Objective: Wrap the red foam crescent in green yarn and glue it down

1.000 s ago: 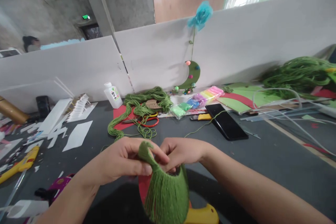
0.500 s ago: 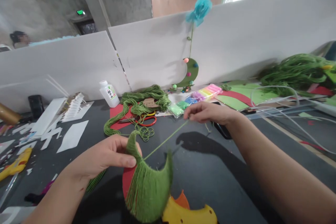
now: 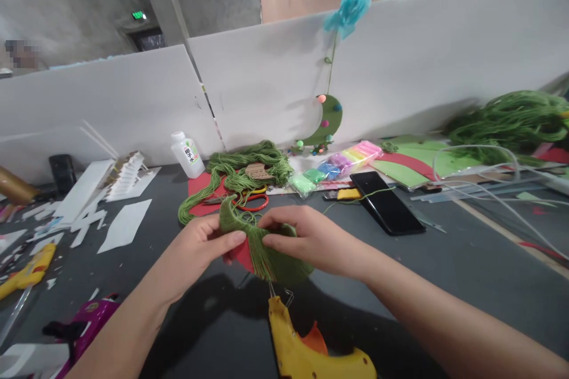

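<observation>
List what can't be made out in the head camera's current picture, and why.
Head view, all four:
The green-wrapped piece: partly hidden by the right hand.
The scissors: partly covered by green yarn.
The near glue gun: lower part cut off by the bottom edge.
The bottle: fine label print too small.

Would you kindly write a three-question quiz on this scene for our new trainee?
1. True or false: the left hand and the right hand both touch the red-and-green crescent.
2. Which lies across the phone?
A) scissors
B) a green strand
C) the bottle
3. Fill in the colour: the trigger of the glue gun nearest the hands is ____.

Key: 1 true; 2 B; 3 orange.
</observation>
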Demonstrator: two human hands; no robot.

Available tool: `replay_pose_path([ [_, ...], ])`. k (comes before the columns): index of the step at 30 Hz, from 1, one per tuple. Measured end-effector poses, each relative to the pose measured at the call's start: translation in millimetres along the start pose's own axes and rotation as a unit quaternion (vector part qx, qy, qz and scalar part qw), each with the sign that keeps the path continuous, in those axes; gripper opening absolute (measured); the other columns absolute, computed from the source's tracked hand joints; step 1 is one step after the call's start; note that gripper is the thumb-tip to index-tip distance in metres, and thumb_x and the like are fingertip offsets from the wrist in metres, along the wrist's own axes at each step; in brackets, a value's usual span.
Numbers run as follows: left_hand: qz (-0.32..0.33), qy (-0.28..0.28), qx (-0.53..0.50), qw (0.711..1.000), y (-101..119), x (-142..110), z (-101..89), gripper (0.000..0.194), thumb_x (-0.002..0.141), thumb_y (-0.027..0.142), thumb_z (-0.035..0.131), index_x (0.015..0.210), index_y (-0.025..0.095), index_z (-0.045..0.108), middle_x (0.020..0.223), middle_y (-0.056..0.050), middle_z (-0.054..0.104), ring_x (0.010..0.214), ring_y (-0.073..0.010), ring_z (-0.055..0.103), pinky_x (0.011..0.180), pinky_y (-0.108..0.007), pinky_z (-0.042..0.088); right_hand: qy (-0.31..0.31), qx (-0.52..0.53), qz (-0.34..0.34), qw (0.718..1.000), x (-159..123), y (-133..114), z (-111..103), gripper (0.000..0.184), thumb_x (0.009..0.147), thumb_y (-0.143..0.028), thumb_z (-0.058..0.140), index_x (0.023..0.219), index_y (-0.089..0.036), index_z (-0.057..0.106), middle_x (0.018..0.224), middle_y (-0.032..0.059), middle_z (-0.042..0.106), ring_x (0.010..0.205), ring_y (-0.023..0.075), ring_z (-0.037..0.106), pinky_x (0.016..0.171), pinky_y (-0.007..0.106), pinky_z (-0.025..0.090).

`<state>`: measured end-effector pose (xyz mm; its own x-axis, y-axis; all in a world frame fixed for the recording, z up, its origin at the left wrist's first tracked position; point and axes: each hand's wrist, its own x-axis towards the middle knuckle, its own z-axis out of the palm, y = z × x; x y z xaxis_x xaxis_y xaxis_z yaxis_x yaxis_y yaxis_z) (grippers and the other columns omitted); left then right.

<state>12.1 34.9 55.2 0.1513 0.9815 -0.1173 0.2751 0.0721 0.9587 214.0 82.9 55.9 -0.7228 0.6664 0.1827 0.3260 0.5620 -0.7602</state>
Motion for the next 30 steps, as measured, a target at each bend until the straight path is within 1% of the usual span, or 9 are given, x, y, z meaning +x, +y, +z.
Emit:
replay_pose_path([
  [4,0.019,0.060,0.055,0.996,-13,3,5.8,0.019,0.080,0.036,0.059,0.073,0.018,0.061,0.063,0.003,0.057,0.065,-0.0147,0.053,0.062,-0.024,0.041,0.038,-0.118,-0.032,0.992,6,9,6,0.016,0.080,-0.015,0.051,0.092,-0.016,0.063,0.089,0.0055,0.065,0.083,0.0183,0.058,0.074,0.029,0.042],
  [6,0.002,0.087,0.049,0.995,-25,6,5.5,0.022,0.079,0.039,0.059,0.071,0.018,0.059,0.060,0.003,0.056,0.062,-0.0146,0.054,0.062,-0.024,0.042,0.046,-0.179,-0.017,0.983,1,9,8,0.019,0.077,-0.011,0.049,0.092,-0.015,0.062,0.090,0.0082,0.064,0.085,0.0208,0.058,0.074,0.030,0.042],
  [8,-0.032,0.105,0.023,0.994,-42,7,2.5,0.026,0.078,0.043,0.060,0.071,0.018,0.058,0.058,0.004,0.054,0.055,-0.0135,0.052,0.058,-0.024,0.042,-0.001,-0.225,0.014,0.974,-15,6,11,0.021,0.072,-0.008,0.049,0.087,-0.015,0.061,0.085,0.0082,0.062,0.079,0.0211,0.058,0.068,0.029,0.041],
  [11,-0.073,0.125,0.006,0.989,-65,6,-4.4,0.029,0.077,0.045,0.060,0.069,0.017,0.056,0.055,0.004,0.054,0.048,-0.0123,0.049,0.050,-0.023,0.038,-0.134,-0.233,0.011,0.963,-50,3,22,0.017,0.070,-0.013,0.054,0.084,-0.020,0.062,0.080,0.0046,0.063,0.069,0.0183,0.059,0.057,0.026,0.039],
  [15,-0.103,0.135,-0.025,0.985,-80,2,-8.3,0.031,0.076,0.042,0.061,0.061,0.017,0.051,0.046,0.005,0.053,0.038,-0.0081,0.041,0.044,-0.021,0.031,-0.110,-0.300,-0.043,0.947,-86,12,53,0.022,0.069,-0.016,0.056,0.089,-0.021,0.062,0.085,0.0053,0.066,0.066,0.0194,0.060,0.053,0.028,0.040],
  [19,-0.119,0.119,-0.073,0.983,-79,1,-5.1,0.027,0.076,0.041,0.062,0.067,0.016,0.053,0.048,0.005,0.056,0.042,-0.0088,0.048,0.045,-0.021,0.037,-0.114,-0.375,-0.018,0.920,-93,21,75,0.024,0.068,-0.011,0.055,0.089,-0.019,0.062,0.083,0.0059,0.066,0.061,0.0205,0.062,0.047,0.029,0.041],
  [24,-0.142,0.100,-0.120,0.978,-77,-2,-3.0,0.026,0.078,0.040,0.061,0.072,0.016,0.052,0.050,0.003,0.060,0.046,-0.0098,0.055,0.049,-0.022,0.045,-0.157,-0.232,0.082,0.956,-80,4,55,0.010,0.075,-0.022,0.056,0.085,-0.022,0.057,0.087,0.0070,0.063,0.056,0.0173,0.061,0.044,0.026,0.043],
  [26,-0.149,0.091,-0.134,0.975,-78,-4,-2.6,0.027,0.079,0.041,0.060,0.072,0.017,0.050,0.052,0.002,0.062,0.047,-0.0102,0.057,0.050,-0.022,0.048,-0.131,-0.145,0.089,0.977,-72,-1,46,0.003,0.078,-0.027,0.054,0.079,-0.024,0.054,0.083,0.0061,0.062,0.059,0.0171,0.061,0.048,0.025,0.046],
  [30,-0.160,0.078,-0.157,0.971,-80,-5,0.2,0.027,0.080,0.041,0.058,0.071,0.017,0.049,0.053,0.000,0.064,0.046,-0.0106,0.060,0.051,-0.022,0.050,-0.030,-0.065,0.068,0.995,-54,-1,47,0.010,0.081,-0.032,0.052,0.075,-0.024,0.054,0.079,0.0073,0.060,0.067,0.0191,0.059,0.057,0.027,0.047],
])
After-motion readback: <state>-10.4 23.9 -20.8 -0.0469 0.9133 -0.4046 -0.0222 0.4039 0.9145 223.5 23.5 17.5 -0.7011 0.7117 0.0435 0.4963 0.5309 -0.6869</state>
